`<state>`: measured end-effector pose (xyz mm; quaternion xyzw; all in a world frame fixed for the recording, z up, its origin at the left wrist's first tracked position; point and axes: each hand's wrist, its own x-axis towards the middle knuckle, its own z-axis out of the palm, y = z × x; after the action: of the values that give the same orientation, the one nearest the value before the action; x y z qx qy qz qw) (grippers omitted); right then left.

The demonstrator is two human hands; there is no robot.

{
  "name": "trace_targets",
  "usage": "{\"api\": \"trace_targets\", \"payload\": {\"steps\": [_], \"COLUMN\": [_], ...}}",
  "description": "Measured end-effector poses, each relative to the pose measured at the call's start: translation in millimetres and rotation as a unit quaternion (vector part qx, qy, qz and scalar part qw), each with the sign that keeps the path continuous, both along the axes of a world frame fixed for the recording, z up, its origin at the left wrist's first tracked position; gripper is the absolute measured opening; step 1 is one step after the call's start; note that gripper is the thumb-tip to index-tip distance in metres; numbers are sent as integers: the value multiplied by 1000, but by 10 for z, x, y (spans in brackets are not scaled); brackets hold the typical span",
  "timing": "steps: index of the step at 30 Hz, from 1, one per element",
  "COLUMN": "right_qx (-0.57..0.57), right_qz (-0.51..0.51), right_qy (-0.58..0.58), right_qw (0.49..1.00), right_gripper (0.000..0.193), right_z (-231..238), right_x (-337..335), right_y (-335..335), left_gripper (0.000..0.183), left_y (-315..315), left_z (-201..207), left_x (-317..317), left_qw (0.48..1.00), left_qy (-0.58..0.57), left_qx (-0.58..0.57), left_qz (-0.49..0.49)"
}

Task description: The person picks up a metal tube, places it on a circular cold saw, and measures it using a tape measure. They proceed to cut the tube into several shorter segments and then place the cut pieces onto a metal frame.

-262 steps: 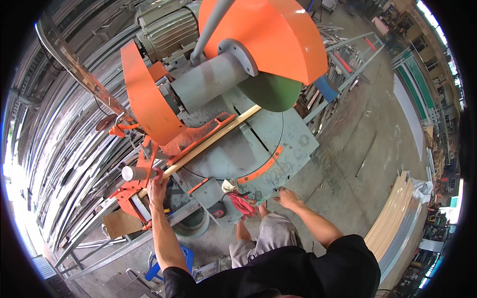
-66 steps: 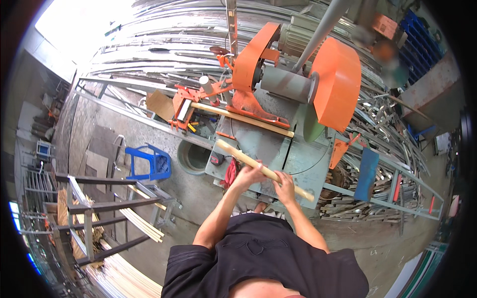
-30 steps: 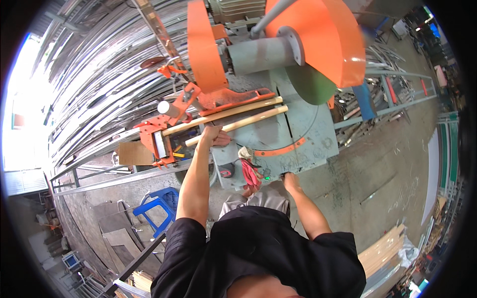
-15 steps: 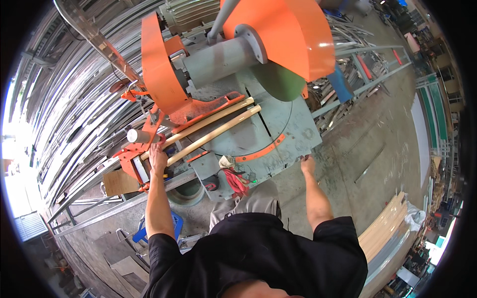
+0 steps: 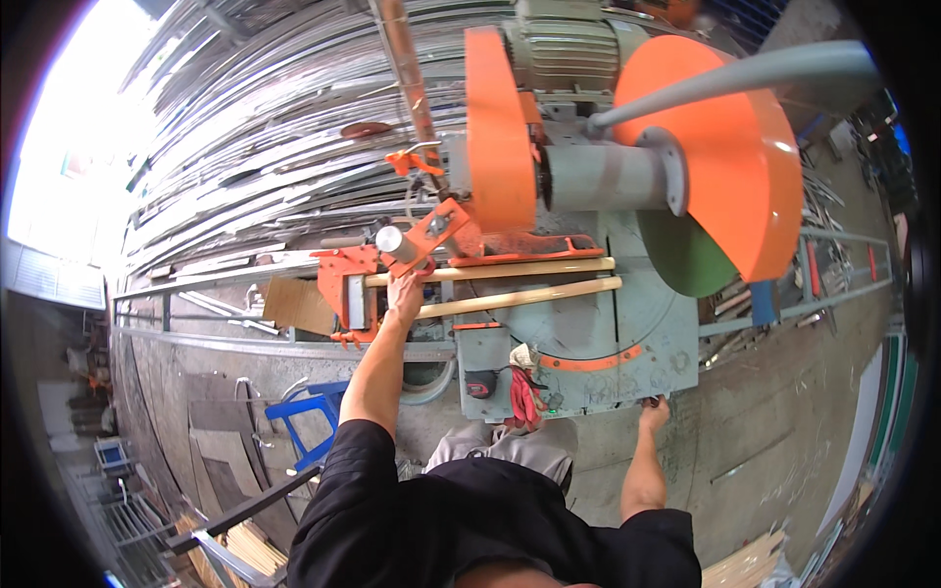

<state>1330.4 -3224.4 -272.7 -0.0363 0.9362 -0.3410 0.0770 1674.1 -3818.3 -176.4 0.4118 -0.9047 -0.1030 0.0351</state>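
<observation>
Two pale yellowish rods, a back one (image 5: 549, 267) and a front one (image 5: 534, 294), lie side by side on the grey table (image 5: 578, 387) of a large orange disc saw. My left hand (image 5: 405, 296) is closed over the back rod beside the clamp's round metal cylinder (image 5: 392, 242); some fingertips are hidden. The front rod's near end meets this hand. At the table's front edge, my right hand (image 5: 654, 414) closes on a small dark part that I cannot make out. Right of the rods, the saw disc (image 5: 686, 250) shows below its orange guard (image 5: 725, 157).
A red glove (image 5: 526, 397) and a dark tape measure (image 5: 480, 383) lie at the table's front left. Long metal bars (image 5: 245, 147) are stacked behind. A grey handle (image 5: 745, 83) rises over the guard. A blue stool (image 5: 309, 426) stands at my left.
My view has swung left, so the saw and rods appear farther right and more level. Both hands keep their places on the machine; the rods have not visibly shifted on the table.
</observation>
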Motion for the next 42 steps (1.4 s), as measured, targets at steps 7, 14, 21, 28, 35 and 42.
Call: {"api": "trace_targets", "payload": {"steps": [7,14,21,28,35,42], "right_qx": [-8,65,-17,-130,15,189], "right_qz": [40,92,279,485,618,603], "right_qy": [-3,-12,-77,130,239,295], "right_qw": [999,994,957,855,749,717], "right_gripper": [23,26,17,34,50,35], "right_z": [-198,140,1002,1386,952,885], "right_x": [-107,160,581,200,90,208], "right_y": [175,299,-495,-2303,-3407,-3406], "left_gripper": [39,40,40,38,38,27], "left_y": [152,652,1810,4457,8076,9391], "left_z": [202,819,1431,1691,1481,932], "left_x": [52,307,1339,2664,2415,1490], "left_qw": [990,993,988,916,722,421], "left_qy": [111,91,123,143,117,-103], "left_qx": [-36,21,39,94,123,341], "left_qz": [-76,-67,89,363,671,834]}}
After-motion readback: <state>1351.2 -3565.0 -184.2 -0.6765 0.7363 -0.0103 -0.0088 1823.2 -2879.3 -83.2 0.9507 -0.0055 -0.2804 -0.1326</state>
